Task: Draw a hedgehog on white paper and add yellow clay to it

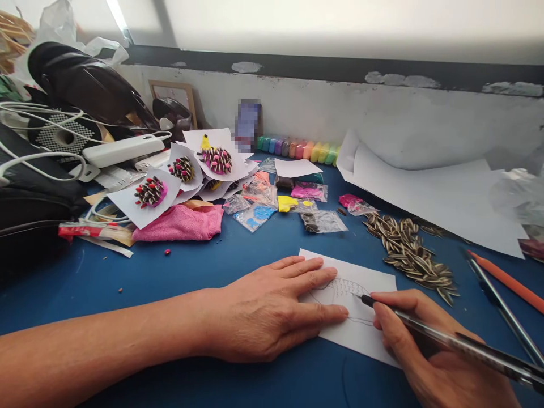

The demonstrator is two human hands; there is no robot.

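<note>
Left fingers flat on paper, pen apparently touching

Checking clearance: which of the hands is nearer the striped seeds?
Right. The right hand, gripping a pen, is just this side of the seeds; the left hand, on the paper, lies farther left.

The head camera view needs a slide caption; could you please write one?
Left hand flat on white paper, right hand holding a pen to its sketch, striped seeds nearby.
</note>
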